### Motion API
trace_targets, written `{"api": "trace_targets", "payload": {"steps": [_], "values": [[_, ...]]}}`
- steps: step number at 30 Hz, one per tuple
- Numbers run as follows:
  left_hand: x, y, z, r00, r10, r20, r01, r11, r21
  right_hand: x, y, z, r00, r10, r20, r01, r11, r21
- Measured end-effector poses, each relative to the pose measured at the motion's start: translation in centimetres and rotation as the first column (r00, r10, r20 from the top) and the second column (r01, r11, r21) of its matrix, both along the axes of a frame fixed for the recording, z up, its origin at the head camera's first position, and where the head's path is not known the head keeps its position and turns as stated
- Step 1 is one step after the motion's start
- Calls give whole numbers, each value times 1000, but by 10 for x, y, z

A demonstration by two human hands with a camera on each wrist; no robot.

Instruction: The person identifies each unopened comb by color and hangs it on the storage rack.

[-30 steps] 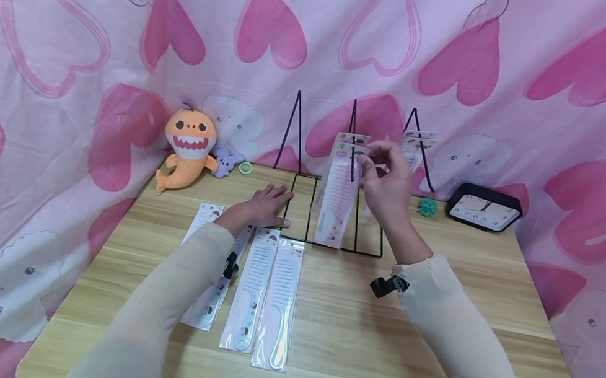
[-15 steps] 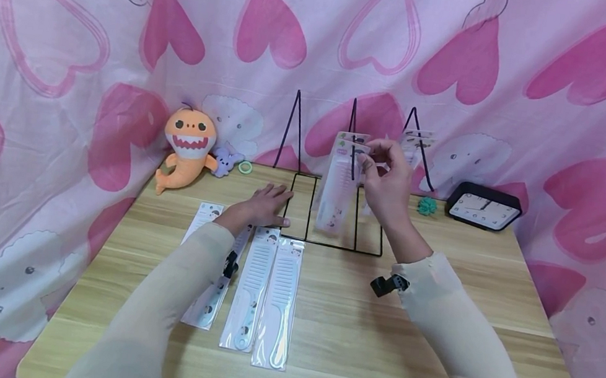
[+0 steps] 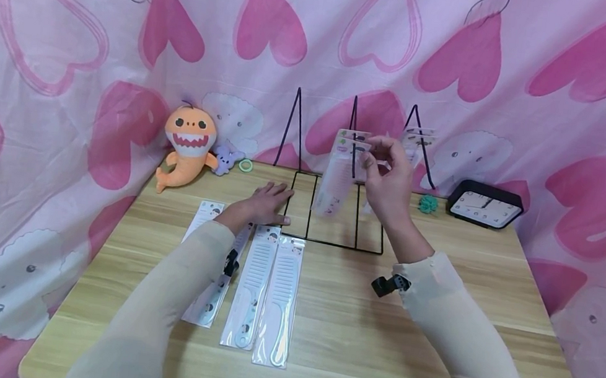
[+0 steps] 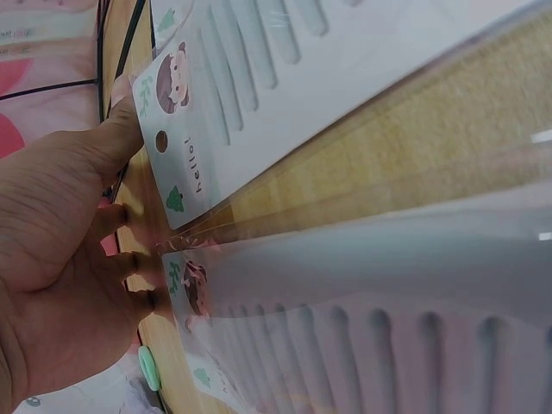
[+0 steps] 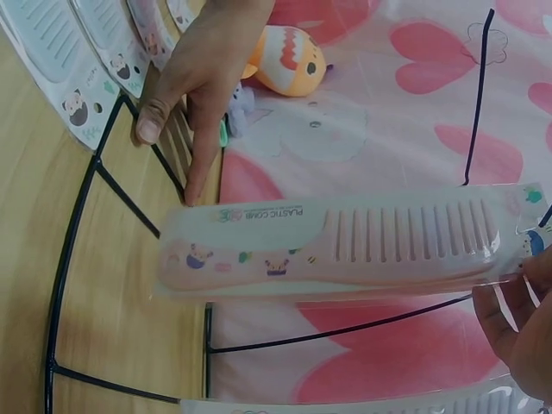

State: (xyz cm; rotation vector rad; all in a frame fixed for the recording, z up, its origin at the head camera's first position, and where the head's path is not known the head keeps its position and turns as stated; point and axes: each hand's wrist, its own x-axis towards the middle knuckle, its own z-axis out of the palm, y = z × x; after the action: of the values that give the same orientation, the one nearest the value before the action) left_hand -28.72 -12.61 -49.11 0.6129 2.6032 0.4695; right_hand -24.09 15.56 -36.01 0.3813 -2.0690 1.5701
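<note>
A pink comb in clear packaging (image 3: 338,177) hangs at the middle hook of a black wire rack (image 3: 330,244). My right hand (image 3: 392,177) pinches the upper right edge of this package. The right wrist view shows the packaged comb (image 5: 345,246) lengthwise, with the fingers of my right hand (image 5: 526,332) at its card end. Another package shows behind it on the same hook. My left hand (image 3: 263,204) rests spread at the left side of the rack's base; the left wrist view shows that hand (image 4: 65,250) beside packaged combs (image 4: 259,69) on the table.
Several packaged combs (image 3: 278,305) lie on the wooden table (image 3: 373,359) at the front left. More packages (image 3: 417,143) hang on the right hook. An orange shark plush (image 3: 189,151), a purple toy (image 3: 224,160), a green scrunchie (image 3: 428,204) and a black clock (image 3: 485,205) stand behind.
The lower end of the held package has swung back and up, away from the rack's front bar. Both hands stay in nearly the same place.
</note>
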Motion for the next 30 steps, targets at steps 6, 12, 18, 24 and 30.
{"api": "trace_targets", "payload": {"steps": [6, 12, 18, 24, 30], "values": [[-2, 1, 0, 1000, 6, -8, -6, 1000, -2, 3, 4, -3, 1000, 17, 6, -17, 1000, 4], [-2, 2, 3, 1000, 9, -1, -9, 1000, -14, 9, 12, -15, 999, 1, 42, -3, 999, 46], [-1, 3, 5, 1000, 6, -1, -6, 1000, -23, 18, 21, -33, 995, -20, 100, 6, 991, 135], [0, 3, 4, 1000, 5, -4, -5, 1000, -20, 29, 33, -56, 990, -1, 140, -34, 969, 245], [1, 3, 4, 1000, 5, -2, -5, 1000, -18, 38, 51, -84, 979, 24, 205, -103, 918, 383]]}}
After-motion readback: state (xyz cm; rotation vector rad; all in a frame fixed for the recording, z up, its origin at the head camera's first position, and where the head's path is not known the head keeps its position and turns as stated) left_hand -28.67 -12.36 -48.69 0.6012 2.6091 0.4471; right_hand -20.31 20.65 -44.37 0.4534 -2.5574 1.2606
